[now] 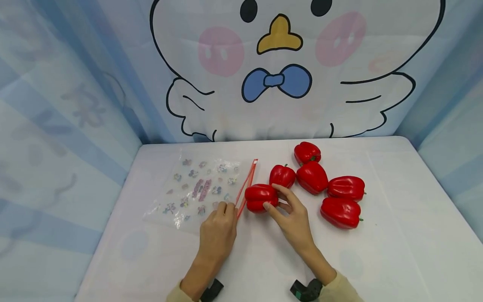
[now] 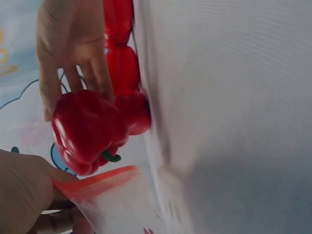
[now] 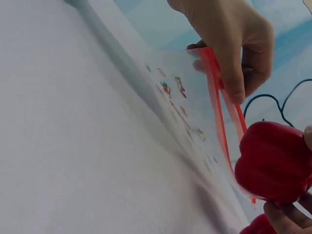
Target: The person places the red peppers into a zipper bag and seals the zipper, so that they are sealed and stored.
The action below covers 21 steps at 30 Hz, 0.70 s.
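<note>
A clear zip bag [image 1: 196, 197] printed with small colourful pictures lies on the table's left half. My left hand [image 1: 219, 228] pinches its red zip edge [image 3: 214, 92] near the front corner, and the mouth gapes a little in the right wrist view. My right hand [image 1: 292, 220] holds a red bell pepper [image 1: 260, 198] between thumb and fingers, right at the bag's mouth. The pepper's green stem [image 2: 111, 156] points toward the bag in the left wrist view. Beside the right hand sits another red bell pepper [image 1: 282, 176].
More red bell peppers lie to the right: one at the back [image 1: 307, 152], one before it [image 1: 312, 178], and a pair at the far right, a rear one [image 1: 346, 187] and a front one [image 1: 341, 212]. A printed cloth backdrop [image 1: 283, 117] rises behind the white table [image 1: 396, 251].
</note>
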Each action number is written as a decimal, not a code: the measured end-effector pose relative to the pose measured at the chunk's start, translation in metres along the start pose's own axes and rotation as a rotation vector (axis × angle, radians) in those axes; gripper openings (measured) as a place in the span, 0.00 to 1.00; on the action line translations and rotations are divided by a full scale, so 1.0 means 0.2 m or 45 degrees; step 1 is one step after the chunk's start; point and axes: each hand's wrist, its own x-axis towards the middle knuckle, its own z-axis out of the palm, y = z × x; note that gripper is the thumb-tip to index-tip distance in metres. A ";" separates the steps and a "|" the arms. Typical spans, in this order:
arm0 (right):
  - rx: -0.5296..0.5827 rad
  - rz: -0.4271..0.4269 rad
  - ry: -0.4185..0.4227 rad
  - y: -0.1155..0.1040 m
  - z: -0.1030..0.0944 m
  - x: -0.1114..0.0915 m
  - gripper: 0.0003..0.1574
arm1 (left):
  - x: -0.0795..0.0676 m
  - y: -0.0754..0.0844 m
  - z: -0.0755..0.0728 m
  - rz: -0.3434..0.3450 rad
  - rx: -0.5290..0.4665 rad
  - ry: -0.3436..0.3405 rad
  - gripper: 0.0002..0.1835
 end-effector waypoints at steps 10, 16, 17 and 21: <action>0.155 0.135 0.011 0.00 0.08 0.01 0.35 | 0.01 0.01 -0.06 -0.077 0.025 -0.100 0.14; 0.280 0.251 0.018 0.01 0.11 0.01 0.34 | 0.01 0.01 -0.05 -0.064 0.009 -0.035 0.11; 0.296 0.272 0.019 0.01 0.11 0.01 0.34 | 0.01 0.01 -0.04 -0.060 -0.002 -0.022 0.11; 0.333 0.311 0.029 0.01 0.12 0.00 0.35 | 0.02 0.00 -0.04 -0.033 -0.028 0.042 0.11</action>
